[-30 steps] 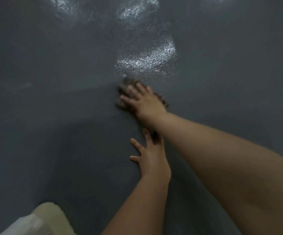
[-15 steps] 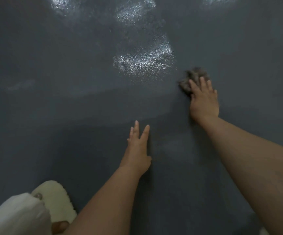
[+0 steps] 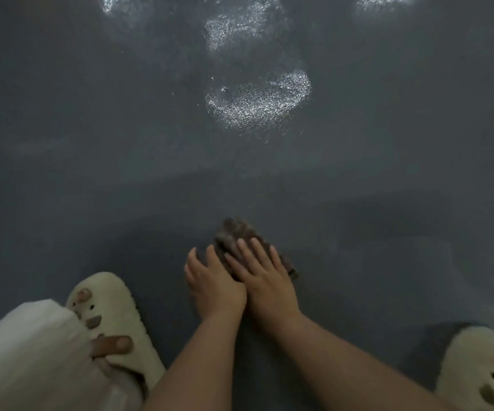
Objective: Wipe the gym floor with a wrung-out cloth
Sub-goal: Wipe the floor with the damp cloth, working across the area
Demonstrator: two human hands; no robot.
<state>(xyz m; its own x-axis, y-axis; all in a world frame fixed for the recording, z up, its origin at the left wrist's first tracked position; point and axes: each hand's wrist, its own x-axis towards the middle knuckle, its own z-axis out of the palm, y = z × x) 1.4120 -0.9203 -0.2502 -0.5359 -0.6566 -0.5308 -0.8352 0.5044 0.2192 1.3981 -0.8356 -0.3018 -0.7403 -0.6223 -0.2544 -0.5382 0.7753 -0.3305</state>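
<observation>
I see the cloth (image 3: pixel 240 241), a dark bunched wad, lying on the gym floor (image 3: pixel 91 143) close in front of the person. The right hand (image 3: pixel 265 277) presses flat on it, fingers extended, not clenched. The left hand (image 3: pixel 213 281) lies beside it, touching, palm down; I cannot tell whether it rests on the cloth edge. Wet patches (image 3: pixel 257 99) glisten further out. I judge wiping as in progress: those patches remain. Pale slippers (image 3: pixel 112 315) flank the arms.
</observation>
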